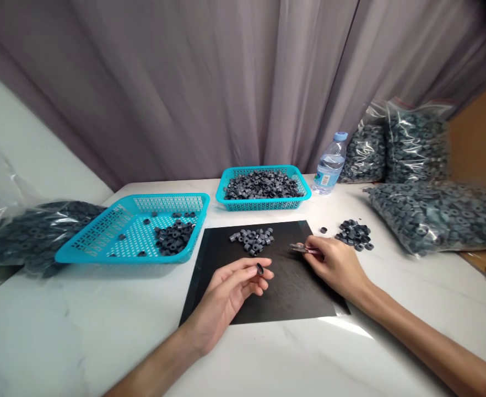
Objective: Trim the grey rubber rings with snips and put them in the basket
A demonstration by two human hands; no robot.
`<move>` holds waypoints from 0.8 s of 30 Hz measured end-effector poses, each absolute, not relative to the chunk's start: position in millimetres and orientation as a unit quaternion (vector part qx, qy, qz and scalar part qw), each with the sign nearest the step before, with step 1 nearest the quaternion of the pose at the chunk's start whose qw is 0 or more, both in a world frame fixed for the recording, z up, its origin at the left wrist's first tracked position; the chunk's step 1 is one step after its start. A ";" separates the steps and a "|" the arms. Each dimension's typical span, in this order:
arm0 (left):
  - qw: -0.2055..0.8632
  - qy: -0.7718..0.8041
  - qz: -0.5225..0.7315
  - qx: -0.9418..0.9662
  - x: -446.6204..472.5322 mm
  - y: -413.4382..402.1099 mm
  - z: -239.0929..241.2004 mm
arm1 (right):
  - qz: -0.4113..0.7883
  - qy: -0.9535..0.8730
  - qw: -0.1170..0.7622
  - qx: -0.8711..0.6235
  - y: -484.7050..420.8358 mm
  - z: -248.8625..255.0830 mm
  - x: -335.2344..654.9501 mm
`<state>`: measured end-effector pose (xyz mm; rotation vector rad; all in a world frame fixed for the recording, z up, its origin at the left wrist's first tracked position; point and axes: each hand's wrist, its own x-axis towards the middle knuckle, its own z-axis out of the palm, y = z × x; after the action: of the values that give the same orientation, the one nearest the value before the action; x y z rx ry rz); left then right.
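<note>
- Work looks under way: 1 small black ring-shaped piece (260,269) is in the left hand (235,286), pinched between thumb and fingers above the mat, the other fingers loosely curled.
- The right hand (334,262) is closed around a slim metal tool with pinkish handles (304,249), perhaps tweezers or small snips; its tip points left, well apart from the ring.
- A loose heap of dark grey ring pieces (252,240) lies at the back of the flat black rectangular mat (284,300). Another dark pile of ring pieces (354,234) sits just beyond the right hand, with 1 stray dark ring (323,230) left of it.
- Which pile is finished cannot be told. The left turquoise perforated plastic basket (198,229) has pieces gathered at its right end and a few scattered; the far turquoise perforated plastic basket (263,205) is heaped full.
- Much seems left if the bagged pieces count: a bulging clear plastic bag of pieces (441,215) lies on the right, 2 upright clear bags (416,143) stand behind it, and another clear bag of dark pieces (61,223) rests at far left.
- The counter (276,358) is white with faint grey veining, with a bright light patch by the mat's front edge.
- A clear water bottle with a blue cap (329,165) stands before a greyish-purple curtain (210,82); a pale wall (32,132) rises at left.
</note>
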<state>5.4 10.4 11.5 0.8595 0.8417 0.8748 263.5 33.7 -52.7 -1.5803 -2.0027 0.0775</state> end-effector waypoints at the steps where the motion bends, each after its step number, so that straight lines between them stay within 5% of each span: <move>1: 0.737 0.382 0.397 0.391 5.7 10.3 11.1 | 0.030 -0.752 0.290 -0.592 33.8 -52.8 263.6; 24: 0.742 0.384 0.384 0.392 7.0 11.0 3.5 | 0.036 -0.756 0.287 -0.587 33.3 -53.9 264.1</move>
<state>7.0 11.0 3.5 0.8601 0.8410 0.8424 264.1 33.3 -53.9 -1.5694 -2.0199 0.0951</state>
